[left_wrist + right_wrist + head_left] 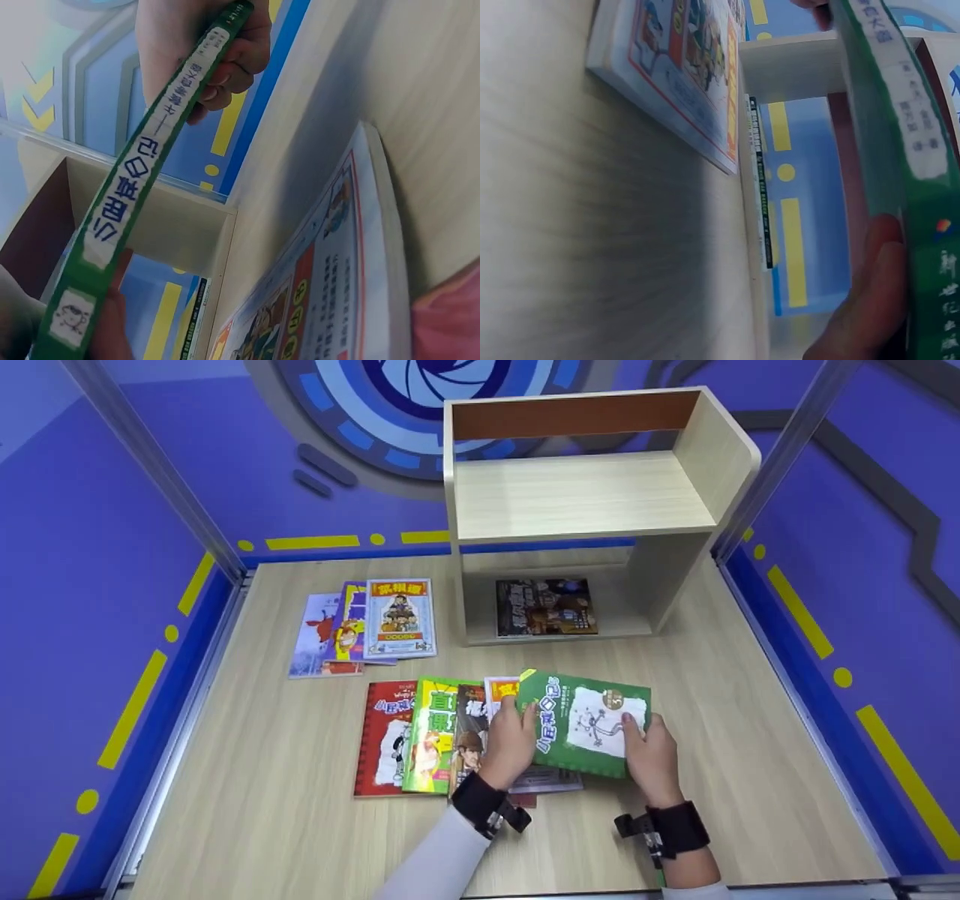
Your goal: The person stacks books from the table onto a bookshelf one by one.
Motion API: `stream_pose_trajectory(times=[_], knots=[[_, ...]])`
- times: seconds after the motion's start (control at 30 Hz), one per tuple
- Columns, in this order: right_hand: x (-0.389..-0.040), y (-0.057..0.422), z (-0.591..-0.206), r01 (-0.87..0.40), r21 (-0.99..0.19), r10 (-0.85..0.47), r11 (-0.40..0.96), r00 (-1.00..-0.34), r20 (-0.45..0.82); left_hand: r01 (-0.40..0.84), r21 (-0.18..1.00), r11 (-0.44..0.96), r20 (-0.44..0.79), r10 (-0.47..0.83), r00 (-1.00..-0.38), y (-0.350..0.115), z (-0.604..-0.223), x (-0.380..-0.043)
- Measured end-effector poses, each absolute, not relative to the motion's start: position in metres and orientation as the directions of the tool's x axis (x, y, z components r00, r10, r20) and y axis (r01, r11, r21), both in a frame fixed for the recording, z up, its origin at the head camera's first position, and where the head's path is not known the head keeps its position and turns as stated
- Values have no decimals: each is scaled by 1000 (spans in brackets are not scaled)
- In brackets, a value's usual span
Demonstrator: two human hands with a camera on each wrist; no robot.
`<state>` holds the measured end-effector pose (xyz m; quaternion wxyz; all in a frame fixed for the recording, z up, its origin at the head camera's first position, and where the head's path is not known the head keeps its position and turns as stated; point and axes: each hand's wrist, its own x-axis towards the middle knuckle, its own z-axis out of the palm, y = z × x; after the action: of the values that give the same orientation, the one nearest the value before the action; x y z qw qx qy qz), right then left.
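Shelf [585, 495]: dark book [547, 607] lies flat in lower compartment [624, 611]. Your left hand [511, 739], right hand [654, 756] grip green book [581, 724] at edges.

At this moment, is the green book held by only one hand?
No, the left hand and the right hand both grip the green book, one at each side.

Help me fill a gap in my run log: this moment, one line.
left hand, right hand: hold green book | green book: above table | bookshelf: dark book on lower level
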<state>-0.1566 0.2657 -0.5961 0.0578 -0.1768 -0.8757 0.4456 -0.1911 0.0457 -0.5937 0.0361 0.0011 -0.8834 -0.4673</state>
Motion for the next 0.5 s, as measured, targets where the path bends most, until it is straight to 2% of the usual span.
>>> stream_pose_trajectory(times=[0.2,0.33,0.5], knots=[[-158,263,-593,233,-820,363,522,-931,-33,-4,883,469,11,-28,-1000,36,-595,-198],[-157,260,-593,213,-834,356,509,-934,-21,6,897,442,35,-57,-998,29,-595,-202],[-158,261,-594,292,-836,404,465,-910,-94,-18,918,395,14,-79,-997,27,-597,-201]])
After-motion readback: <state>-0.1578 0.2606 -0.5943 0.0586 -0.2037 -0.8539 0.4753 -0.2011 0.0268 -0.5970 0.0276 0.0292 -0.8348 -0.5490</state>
